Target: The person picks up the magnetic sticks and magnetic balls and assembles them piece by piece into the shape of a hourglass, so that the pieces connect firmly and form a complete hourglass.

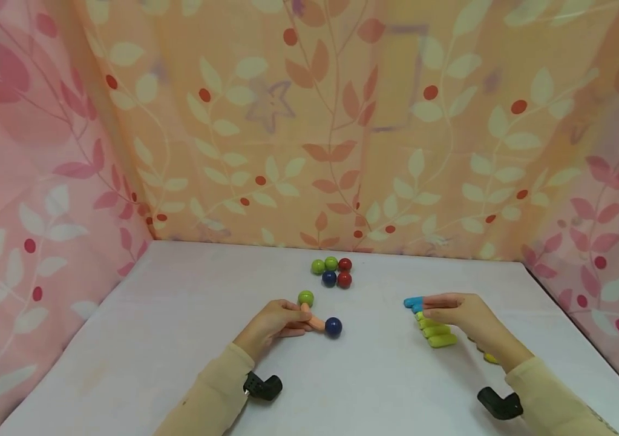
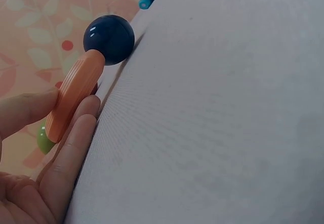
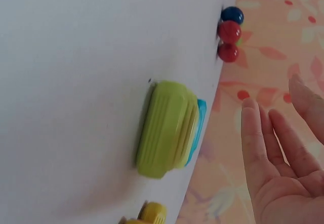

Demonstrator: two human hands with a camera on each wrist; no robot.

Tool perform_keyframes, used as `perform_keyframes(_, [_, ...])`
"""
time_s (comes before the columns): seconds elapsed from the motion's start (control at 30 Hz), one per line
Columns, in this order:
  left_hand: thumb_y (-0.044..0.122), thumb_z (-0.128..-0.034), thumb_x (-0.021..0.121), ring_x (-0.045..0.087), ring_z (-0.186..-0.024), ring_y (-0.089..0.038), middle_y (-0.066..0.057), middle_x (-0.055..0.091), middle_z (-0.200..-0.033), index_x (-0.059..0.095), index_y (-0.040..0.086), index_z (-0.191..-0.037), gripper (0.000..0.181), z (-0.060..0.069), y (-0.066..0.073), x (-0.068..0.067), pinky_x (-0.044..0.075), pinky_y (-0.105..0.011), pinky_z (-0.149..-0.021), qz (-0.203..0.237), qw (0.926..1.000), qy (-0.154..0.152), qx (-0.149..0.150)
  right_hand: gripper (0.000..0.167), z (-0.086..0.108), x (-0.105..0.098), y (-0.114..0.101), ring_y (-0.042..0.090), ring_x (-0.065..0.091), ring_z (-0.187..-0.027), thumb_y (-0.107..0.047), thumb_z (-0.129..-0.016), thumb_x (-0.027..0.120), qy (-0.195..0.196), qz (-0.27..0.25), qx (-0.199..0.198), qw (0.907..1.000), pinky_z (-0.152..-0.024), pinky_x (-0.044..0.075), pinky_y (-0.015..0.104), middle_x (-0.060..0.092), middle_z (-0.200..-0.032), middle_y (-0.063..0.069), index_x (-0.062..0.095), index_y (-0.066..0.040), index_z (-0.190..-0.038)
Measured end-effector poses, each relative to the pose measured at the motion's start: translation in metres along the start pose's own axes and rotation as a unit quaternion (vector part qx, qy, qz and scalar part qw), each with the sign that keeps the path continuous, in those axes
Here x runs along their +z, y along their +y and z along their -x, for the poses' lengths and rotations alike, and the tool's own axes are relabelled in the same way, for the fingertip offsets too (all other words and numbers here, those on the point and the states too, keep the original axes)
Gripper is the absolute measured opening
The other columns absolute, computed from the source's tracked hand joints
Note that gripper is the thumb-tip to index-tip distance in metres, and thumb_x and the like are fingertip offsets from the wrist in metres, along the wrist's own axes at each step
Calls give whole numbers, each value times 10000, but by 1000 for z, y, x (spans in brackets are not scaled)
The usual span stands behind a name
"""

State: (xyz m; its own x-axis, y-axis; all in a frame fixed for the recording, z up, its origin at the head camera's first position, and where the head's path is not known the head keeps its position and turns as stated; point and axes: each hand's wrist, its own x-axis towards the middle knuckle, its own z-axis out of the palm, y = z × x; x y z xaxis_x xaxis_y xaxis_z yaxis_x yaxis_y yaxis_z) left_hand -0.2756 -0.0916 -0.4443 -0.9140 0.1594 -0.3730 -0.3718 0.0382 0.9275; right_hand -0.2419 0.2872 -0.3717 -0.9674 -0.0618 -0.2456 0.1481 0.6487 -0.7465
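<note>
My left hand (image 1: 275,322) pinches an orange ribbed stick (image 2: 76,95) between thumb and fingers, low over the white table. A dark blue ball (image 2: 109,39) sits on one end of it. In the head view a second orange piece shows beside it, with a green ball (image 1: 306,297) at its tip; the fingers hide where the orange pieces meet. My right hand (image 1: 464,312) hovers over the blue sticks (image 1: 412,302) and yellow-green sticks (image 1: 441,339). The right wrist view shows its fingers extended, with nothing between them.
Several loose balls stand grouped at the back: green (image 1: 317,267), red (image 1: 344,280) and dark blue (image 1: 329,278). Yellow sticks (image 1: 491,358) lie partly hidden beneath the right forearm. Floral cloth (image 1: 287,121) hangs behind and at both sides of the white table (image 1: 206,272).
</note>
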Motion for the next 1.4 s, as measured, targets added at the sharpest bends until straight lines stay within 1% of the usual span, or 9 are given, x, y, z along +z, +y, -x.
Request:
perform_keyframes(0.2, [73, -870, 754, 733, -728, -141, -164, 739, -929, 542, -46, -1082, 323, 0, 0, -1, 615, -261, -707, 46, 10000, -39, 34, 821, 3, -14, 12, 401, 464, -1341, -659, -804, 695, 101, 7, 363, 9993, -865, 472, 584, 594, -1414, 119, 545, -139, -1422])
perform_keyframes(0.4, [73, -869, 754, 727, -726, -131, -149, 734, -928, 549, -39, -1069, 307, 2, -1, -4, 612, -250, -699, -21, 10000, -31, 16, 808, 6, -24, 24, 333, 582, -1227, -614, -845, 683, 98, -179, 561, 9982, -838, 565, 464, 592, -1410, 137, 504, -106, -1448])
perform_keyframes(0.6, [87, -887, 738, 726, -740, -126, -148, 743, -931, 556, -41, -1074, 291, -2, -1, -3, 611, -248, -717, -60, 9997, -190, 107, 812, 10, -36, 40, 140, 661, -1042, -561, -861, 699, 226, -499, 580, 9968, -843, 607, 383, 697, -1255, 62, 481, -47, -1451])
perform_keyframes(0.83, [76, -885, 739, 729, -746, -137, -141, 742, -929, 554, -43, -1080, 294, 0, -3, -3, 614, -260, -726, 32, 9999, -133, 3, 783, 8, -43, 55, 125, 703, -901, -481, -866, 734, 289, -951, 680, 9927, -787, 616, 328, 712, -1112, -53, 482, -9, -1437])
perform_keyframes(1.03, [82, -898, 725, 732, -768, -135, -120, 751, -901, 573, -39, -1065, 256, 0, -3, -2, 611, -243, -720, 5, 9997, -221, 77, 727, 3, -55, 67, 60, 670, -934, -427, -921, 689, 206, -857, 616, 9942, -902, 587, 380, 705, -1145, -82, 450, 4, -1456])
perform_keyframes(1.13, [81, -896, 727, 730, -755, -131, -129, 748, -908, 564, -40, -1081, 275, -1, -3, -1, 612, -247, -716, 19, 9998, -193, 72, 758, -1, -64, 72, 165, 623, -1104, -472, -926, 664, 187, -639, 640, 9957, -1110, 404, 540, 700, -1210, -60, 430, -4, -1475])
perform_keyframes(1.27, [70, -895, 725, 727, -740, -132, -142, 744, -919, 556, -41, -1089, 281, -2, -3, -2, 613, -250, -708, 19, 10000, -93, 15, 817, -8, -73, 78, 352, 518, -1264, -517, -908, 665, 202, -692, 793, 9942, -1116, 196, 717, 713, -1219, -22, 405, -4, -1489])
perform_keyframes(1.33, [66, -894, 725, 727, -740, -134, -142, 741, -922, 550, -42, -1092, 286, -2, -4, -1, 613, -251, -707, 24, 10000, -90, 21, 815, -12, -78, 81, 339, 533, -1241, -515, -909, 666, 226, -719, 828, 9937, -1128, 218, 699, 724, -1178, -40, 413, 9, -1479])
perform_keyframes(1.4, [71, -892, 728, 734, -755, -141, -145, 744, -936, 545, -46, -1102, 302, -2, -4, -1, 614, -258, -721, 30, 9999, -138, 36, 775, -15, -83, 86, 243, 602, -1162, -500, -919, 661, 268, -779, 889, 9926, -1125, 374, 549, 729, -1099, -89, 443, 9, -1461])
